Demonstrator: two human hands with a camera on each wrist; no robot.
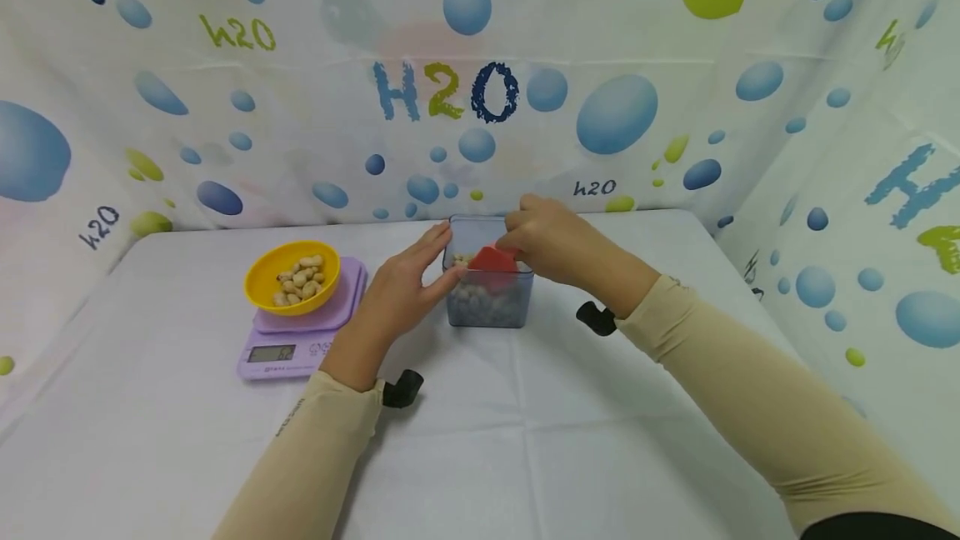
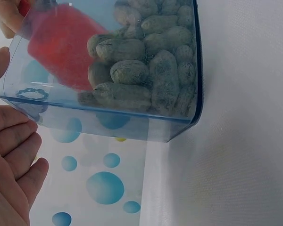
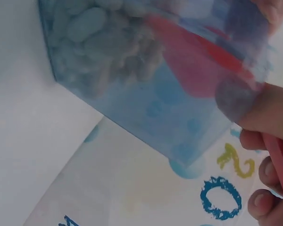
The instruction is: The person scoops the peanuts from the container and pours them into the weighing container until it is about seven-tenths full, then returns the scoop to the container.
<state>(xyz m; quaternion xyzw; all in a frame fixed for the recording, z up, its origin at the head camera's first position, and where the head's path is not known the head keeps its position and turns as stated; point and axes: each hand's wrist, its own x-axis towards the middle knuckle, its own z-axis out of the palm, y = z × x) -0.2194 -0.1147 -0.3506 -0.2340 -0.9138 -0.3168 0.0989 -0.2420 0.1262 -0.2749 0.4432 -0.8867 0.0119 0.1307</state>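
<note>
In the head view, a clear bluish plastic container (image 1: 487,307) stands near the back of the table, partly filled with peanuts in their shells (image 2: 127,70). My right hand (image 1: 558,244) grips the handle of a red scoop (image 1: 493,258), its fingers curled round it in the right wrist view. The scoop's blade (image 2: 61,47) is inside the container, beside the peanuts. At the container's left side is my left hand (image 1: 397,290), with fingers extended and thumb near the front rim.
To the left, a yellow bowl (image 1: 258,282) with several peanuts sits on a purple kitchen scale (image 1: 300,348) with a lit-grey display. A white cloth covers the table (image 1: 465,457). Behind the container hangs a curtain (image 1: 300,107) printed with blue and green drops.
</note>
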